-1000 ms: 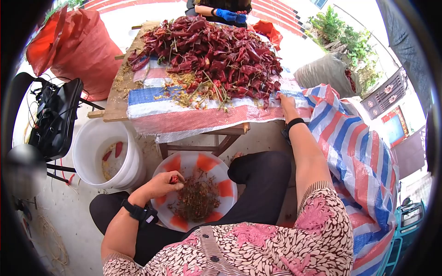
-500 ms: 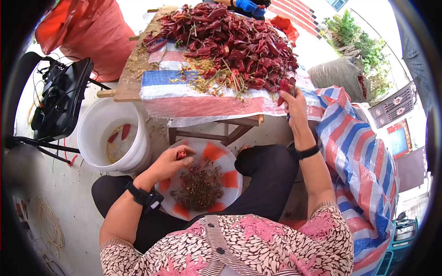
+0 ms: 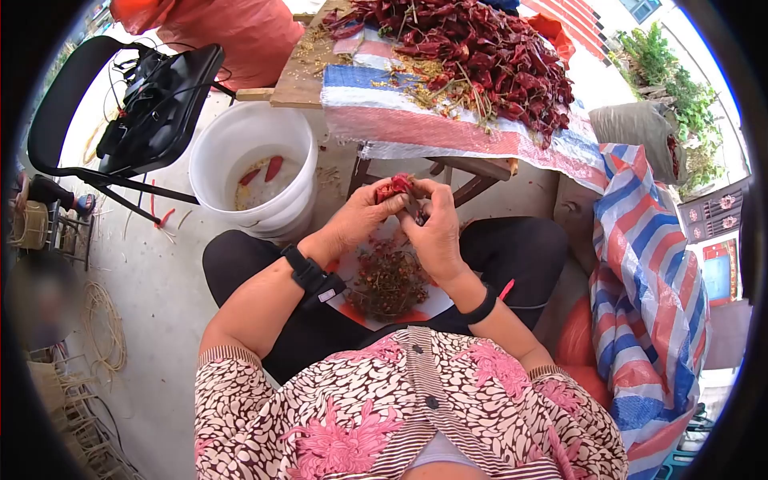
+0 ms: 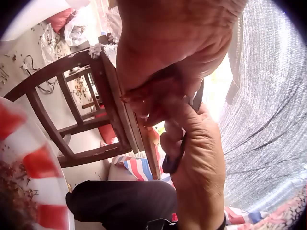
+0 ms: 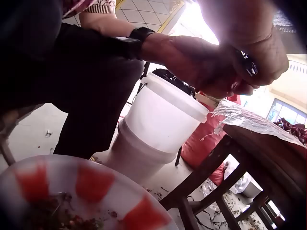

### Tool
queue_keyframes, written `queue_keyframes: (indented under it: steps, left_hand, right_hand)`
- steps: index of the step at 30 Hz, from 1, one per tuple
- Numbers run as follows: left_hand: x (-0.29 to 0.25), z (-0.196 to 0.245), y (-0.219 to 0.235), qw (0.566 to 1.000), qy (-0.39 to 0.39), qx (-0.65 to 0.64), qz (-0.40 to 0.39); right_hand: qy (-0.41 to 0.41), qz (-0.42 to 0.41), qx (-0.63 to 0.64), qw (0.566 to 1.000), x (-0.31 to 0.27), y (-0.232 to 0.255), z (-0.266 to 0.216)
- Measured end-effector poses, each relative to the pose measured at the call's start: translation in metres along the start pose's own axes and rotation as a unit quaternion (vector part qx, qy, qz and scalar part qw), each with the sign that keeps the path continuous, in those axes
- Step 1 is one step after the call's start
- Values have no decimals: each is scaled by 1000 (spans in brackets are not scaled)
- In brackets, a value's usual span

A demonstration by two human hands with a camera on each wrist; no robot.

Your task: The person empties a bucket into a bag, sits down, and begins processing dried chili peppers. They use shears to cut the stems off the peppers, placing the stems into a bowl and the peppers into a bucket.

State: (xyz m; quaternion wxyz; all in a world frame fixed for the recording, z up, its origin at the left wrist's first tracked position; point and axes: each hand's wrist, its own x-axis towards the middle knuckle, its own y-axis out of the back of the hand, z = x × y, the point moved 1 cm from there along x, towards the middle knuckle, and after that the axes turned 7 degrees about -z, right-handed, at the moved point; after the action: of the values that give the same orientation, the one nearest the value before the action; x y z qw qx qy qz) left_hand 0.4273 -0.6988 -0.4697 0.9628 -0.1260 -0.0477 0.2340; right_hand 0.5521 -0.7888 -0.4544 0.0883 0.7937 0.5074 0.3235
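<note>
Both hands meet above a red-and-white basin point(image 5: 93, 184), which holds a heap of stems and bits point(image 3: 388, 284). My left hand point(image 3: 356, 220) grips dark red dried chili peppers point(image 3: 394, 189) near its fingertips. Right beside them, my right hand point(image 3: 436, 236) holds scissors point(image 4: 172, 163) with dark handles; a short blade shows by the thumb in the left wrist view. Its fingertips are right at the peppers. Fingers hide most of the scissors and part of the peppers.
Ahead, a table with a striped sheet point(image 3: 400, 116) bears a large chili pile point(image 3: 496, 68). A white bucket point(image 3: 280, 212) with a few red pieces stands left, near a black folding chair point(image 3: 172, 108). A striped tarp point(image 3: 644, 280) bulges at the right.
The right hand picked a chili from the pile's near edge and came back to the left hand, which rose slightly from over the basin. The head view turned downward and left.
</note>
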Motion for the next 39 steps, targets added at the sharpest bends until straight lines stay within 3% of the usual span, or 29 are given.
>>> queue_keyframes:
  steps: [2, 7, 8, 11, 14, 17, 21, 24, 27, 28, 29, 32, 34, 36, 37, 39]
  left_hand:
    - [0, -2, 4, 999, -44, -12, 17]
    - [-6, 1, 7, 998, 3, -2, -55]
    - [-7, 1, 8, 998, 16, 11, -64]
    - [-8, 3, 8, 997, 43, 10, -65]
    - [-9, 10, -7, 998, -42, -36, -4]
    - [-9, 17, -10, 998, -43, 6, -41]
    - [-4, 6, -2, 991, -63, 119, -15]
    - [-5, 11, -5, 987, -68, 144, -23]
    - [-6, 15, -8, 990, -29, 134, -32]
    - [-7, 15, -7, 990, -5, 134, -38]
    - [-7, 14, -5, 990, 18, 135, -44]
    - [-5, 7, -2, 990, -11, 134, -50]
    - [-9, 8, -1, 988, 28, 151, -29]
    - [-11, 9, -2, 988, 48, 143, -23]
    - [-12, 8, -3, 991, 48, 125, -27]
    - [-14, 11, -5, 993, 61, 96, -40]
  right_hand:
    - [-65, -28, 93, 993, -1, 6, 4]
    - [-188, -95, 292, 933, 11, 22, 7]
    - [-177, -97, 334, 921, 14, 18, 4]
    - [-36, -74, 183, 980, 15, 15, 14]
    - [-11, -32, 128, 991, 15, 19, 7]
    - [84, -59, -28, 994, 16, 21, -5]
    - [123, -77, -81, 986, 19, 26, -10]
    - [-54, -101, 156, 981, 16, 29, -9]
    - [-227, -96, 385, 889, 10, 26, 2]
    - [-237, -88, 387, 887, 8, 23, 2]
    - [-224, -90, 348, 906, 7, 23, -1]
    - [-172, -96, 252, 947, 6, 23, -6]
    - [-125, -102, 217, 963, 3, 19, -1]
    - [63, -70, 39, 995, 3, 16, -1]
    - [156, -52, -52, 985, 2, 15, -2]
    - [151, -77, -69, 983, 2, 19, -13]
